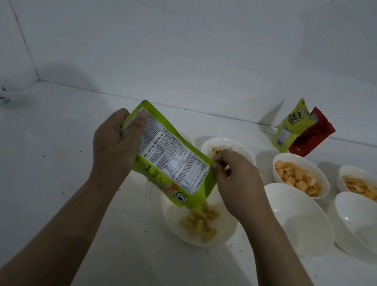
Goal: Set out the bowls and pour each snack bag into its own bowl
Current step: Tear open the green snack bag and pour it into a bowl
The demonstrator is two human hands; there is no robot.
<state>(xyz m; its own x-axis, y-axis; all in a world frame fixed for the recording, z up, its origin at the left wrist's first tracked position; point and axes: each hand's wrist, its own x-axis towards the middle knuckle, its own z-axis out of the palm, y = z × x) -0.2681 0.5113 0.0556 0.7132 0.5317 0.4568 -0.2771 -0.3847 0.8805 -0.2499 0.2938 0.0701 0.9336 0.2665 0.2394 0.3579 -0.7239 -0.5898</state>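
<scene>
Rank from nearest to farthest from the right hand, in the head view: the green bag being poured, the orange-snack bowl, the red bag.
From the right hand:
1. Green bag, pinched at its edge.
2. Orange-snack bowl, to the right.
3. Red bag, at the back wall.

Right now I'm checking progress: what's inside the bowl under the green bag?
The bowl holds a small pile of pale yellow puffs. The green bag covers its far part.

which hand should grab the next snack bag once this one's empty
Right, probably. The right hand is nearer the yellow-green bag and red bag standing at the back right.
</scene>
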